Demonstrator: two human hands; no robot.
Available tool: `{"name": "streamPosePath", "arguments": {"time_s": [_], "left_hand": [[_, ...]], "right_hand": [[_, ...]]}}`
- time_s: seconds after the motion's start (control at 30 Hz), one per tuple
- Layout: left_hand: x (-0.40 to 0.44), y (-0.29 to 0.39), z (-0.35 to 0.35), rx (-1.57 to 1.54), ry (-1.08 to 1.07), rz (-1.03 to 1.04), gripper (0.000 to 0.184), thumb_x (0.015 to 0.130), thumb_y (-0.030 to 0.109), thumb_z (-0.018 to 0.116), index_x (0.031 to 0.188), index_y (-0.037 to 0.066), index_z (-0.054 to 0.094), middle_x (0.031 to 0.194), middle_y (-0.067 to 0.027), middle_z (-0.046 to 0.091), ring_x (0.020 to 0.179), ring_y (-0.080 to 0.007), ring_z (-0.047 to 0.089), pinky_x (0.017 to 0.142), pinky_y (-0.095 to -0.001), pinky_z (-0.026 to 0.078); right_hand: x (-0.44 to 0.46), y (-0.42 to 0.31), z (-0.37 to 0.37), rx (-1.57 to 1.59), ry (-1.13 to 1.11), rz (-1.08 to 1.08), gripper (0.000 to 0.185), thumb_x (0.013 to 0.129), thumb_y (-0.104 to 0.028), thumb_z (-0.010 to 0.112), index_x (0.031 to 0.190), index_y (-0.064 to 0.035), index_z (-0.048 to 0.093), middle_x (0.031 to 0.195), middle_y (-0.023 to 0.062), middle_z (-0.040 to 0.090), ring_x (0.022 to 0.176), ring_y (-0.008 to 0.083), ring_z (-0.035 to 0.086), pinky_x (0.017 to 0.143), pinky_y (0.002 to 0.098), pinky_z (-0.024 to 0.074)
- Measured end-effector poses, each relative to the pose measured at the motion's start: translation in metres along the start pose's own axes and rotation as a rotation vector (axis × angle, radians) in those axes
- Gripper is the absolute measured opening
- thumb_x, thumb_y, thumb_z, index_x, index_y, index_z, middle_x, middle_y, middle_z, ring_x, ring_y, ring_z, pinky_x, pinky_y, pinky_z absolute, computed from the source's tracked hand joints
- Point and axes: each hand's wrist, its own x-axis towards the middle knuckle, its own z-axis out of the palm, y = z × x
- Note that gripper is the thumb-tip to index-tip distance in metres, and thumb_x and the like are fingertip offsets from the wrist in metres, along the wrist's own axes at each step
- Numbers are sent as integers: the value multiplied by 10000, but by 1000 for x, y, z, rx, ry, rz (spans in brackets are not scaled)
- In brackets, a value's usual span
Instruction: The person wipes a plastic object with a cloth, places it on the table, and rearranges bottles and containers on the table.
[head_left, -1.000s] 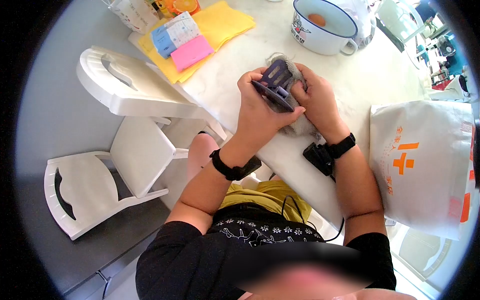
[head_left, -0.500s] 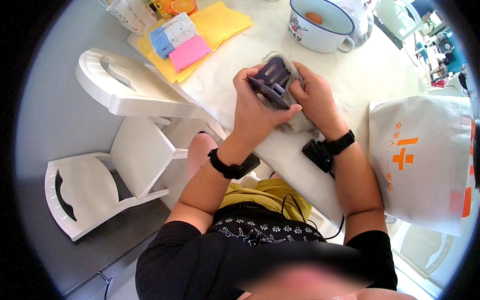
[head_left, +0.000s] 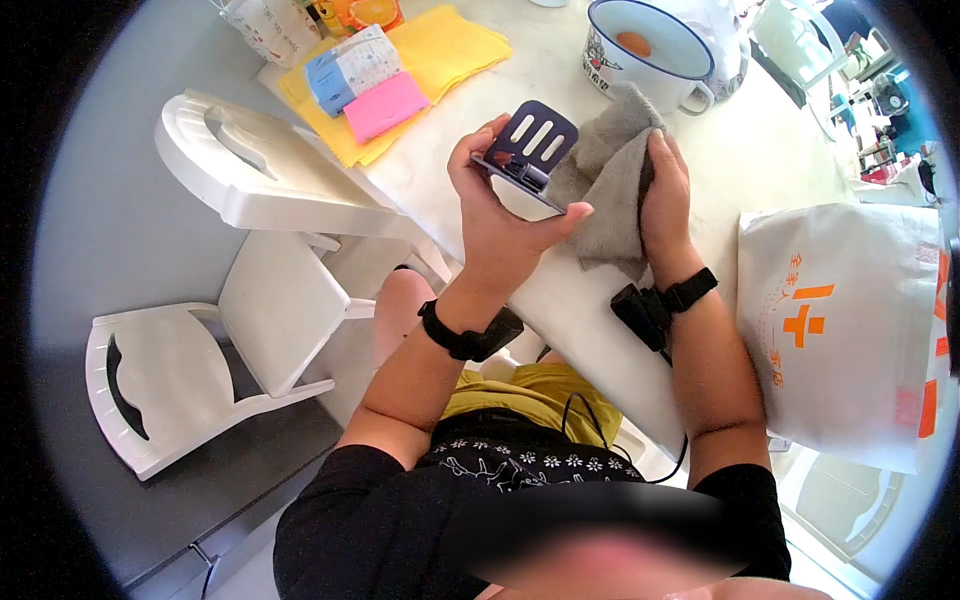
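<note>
My left hand (head_left: 500, 215) is closed around a dark purple phone stand (head_left: 533, 140), gripping it by its edges. The stand's slotted plate faces up and a second plate tilts below it, joined by a small hinge. My right hand (head_left: 665, 195) holds a grey cloth (head_left: 612, 185), which hangs in loose folds beside the stand. The cloth's left edge reaches the stand; whether it presses on it I cannot tell. Both hands are above the near edge of the pale marbled table (head_left: 730, 160). The right fingertips are partly hidden behind the cloth.
A white enamel pot (head_left: 640, 70) with a brownish round thing inside stands at the back. Yellow cloths (head_left: 460, 45) lie back left under a pink packet (head_left: 388, 107) and a blue-white packet (head_left: 350, 70). A white bag (head_left: 840, 330) is at right, white chairs (head_left: 290, 320) at left.
My right hand has drawn the grey cloth away to the right and it now hangs more open. The stand's slotted plate has turned into fuller view in my left hand.
</note>
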Motion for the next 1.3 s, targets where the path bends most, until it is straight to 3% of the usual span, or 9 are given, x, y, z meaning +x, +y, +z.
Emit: {"name": "streamPosePath", "arguments": {"time_s": [0.17, 0.37, 0.47, 0.57, 0.7, 1.0, 1.1, 1.23, 1.3], "left_hand": [[2, 5, -1, 35, -28, -45, 1004, 599, 82, 890, 1353, 81, 228, 1400, -166, 357, 1224, -239, 437, 1069, -366, 373], [2, 7, 0, 202, -124, -56, 988, 565, 135, 905, 1335, 66, 290, 1346, -155, 416, 1201, -243, 460, 1045, -369, 388], [1, 8, 1, 334, -125, 16, 981, 557, 172, 915, 1320, 61, 308, 1316, -144, 438, 1193, -253, 468, 1041, -367, 390], [1, 9, 2, 412, -200, 184, 973, 530, 200, 924, 1293, 70, 335, 1327, -153, 439, 1198, -274, 473, 1035, -374, 396], [0, 8, 3, 333, -194, 61, 980, 526, 202, 924, 1297, 75, 332, 1330, -158, 445, 1205, -276, 473, 1034, -383, 398], [0, 11, 1, 379, -187, 93, 952, 555, 175, 907, 1300, 63, 325, 1313, -161, 457, 1200, -277, 479, 1038, -383, 398], [0, 9, 1, 372, -208, 82, 958, 556, 174, 907, 1305, 60, 320, 1312, -163, 455, 1197, -275, 479, 1035, -379, 398], [-1, 7, 0, 323, -187, 84, 978, 549, 207, 914, 1307, 55, 314, 1307, -170, 451, 1194, -273, 481, 1040, -377, 392], [-1, 6, 0, 297, -177, 103, 989, 545, 222, 917, 1308, 54, 310, 1304, -174, 450, 1195, -274, 481, 1044, -379, 388]], "right_hand": [[-4, -1, 0, -8, -26, -84, 298, 1001, -272, 460, 1040, -9, 593, 903, 9, 589, 834, 106, 534, 760, 243, 439], [0, 12, -6, -331, -311, -237, 425, 963, -175, 507, 1329, 40, 478, 1300, 181, 540, 1189, 282, 521, 1008, 315, 396], [-5, 2, 8, -612, -422, -297, 442, 887, -127, 581, 1308, -6, 521, 1288, 203, 549, 1170, 316, 541, 1002, 342, 411], [-6, 3, 8, -676, -355, -295, 448, 819, -105, 624, 1258, -33, 572, 1103, 216, 634, 994, 306, 631, 882, 356, 484], [-11, -20, 16, -843, -287, -61, 424, 824, -122, 613, 1238, -32, 580, 950, 209, 667, 850, 296, 664, 774, 365, 511], [-8, -2, 13, -817, -302, -442, 378, 863, -120, 520, 1223, -24, 581, 874, 223, 647, 770, 292, 650, 728, 339, 510], [-9, -12, 13, -784, -334, -222, 364, 866, -108, 506, 1211, -29, 590, 915, 220, 649, 785, 286, 643, 744, 343, 509], [-11, -11, 11, -797, -318, -276, 358, 865, -81, 483, 1199, -17, 595, 927, 182, 660, 809, 223, 634, 768, 336, 504], [-9, -3, 9, -542, -228, -279, 339, 872, -78, 459, 1160, 28, 604, 928, 123, 665, 830, 157, 610, 776, 310, 493]]}}
